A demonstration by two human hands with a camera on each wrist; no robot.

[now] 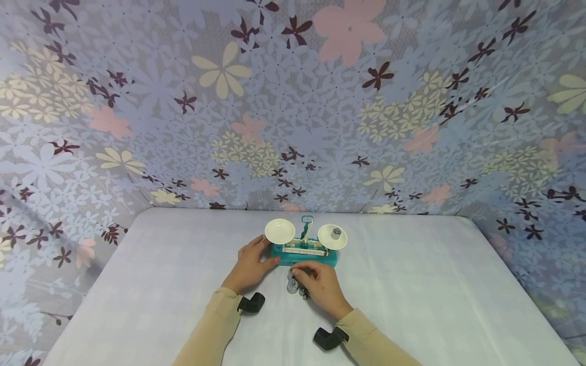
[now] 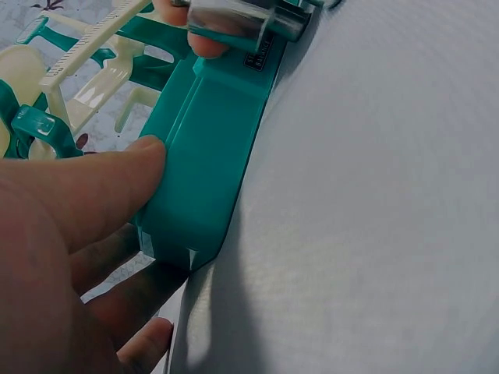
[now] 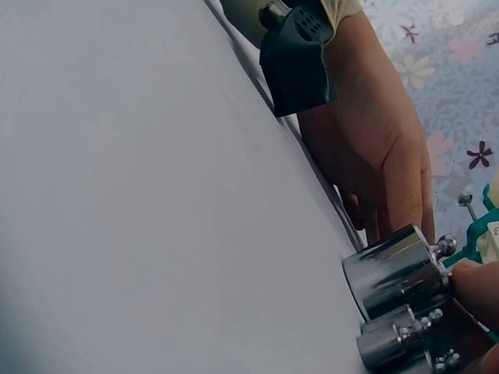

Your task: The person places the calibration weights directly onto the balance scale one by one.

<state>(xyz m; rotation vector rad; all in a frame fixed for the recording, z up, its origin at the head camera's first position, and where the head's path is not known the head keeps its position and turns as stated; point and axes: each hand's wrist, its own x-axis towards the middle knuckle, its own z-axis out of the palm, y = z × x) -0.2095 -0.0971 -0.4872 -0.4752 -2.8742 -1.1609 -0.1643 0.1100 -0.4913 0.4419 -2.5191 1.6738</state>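
Note:
A green-based balance scale stands on the table with a white left pan and a white right pan. One small metal weight sits in the right pan. My left hand grips the left end of the base, its thumb on the near side and its fingers round the end. Just in front of the base, my right hand pinches a shiny metal weight by its knob. Several other knobbed weights stand close beside it, partly hidden by the right hand.
A pale cloth covers the table. Behind the scale rises a flower-patterned backdrop, which also runs along both sides. Black wrist mounts sit on both forearms, over beige sleeves.

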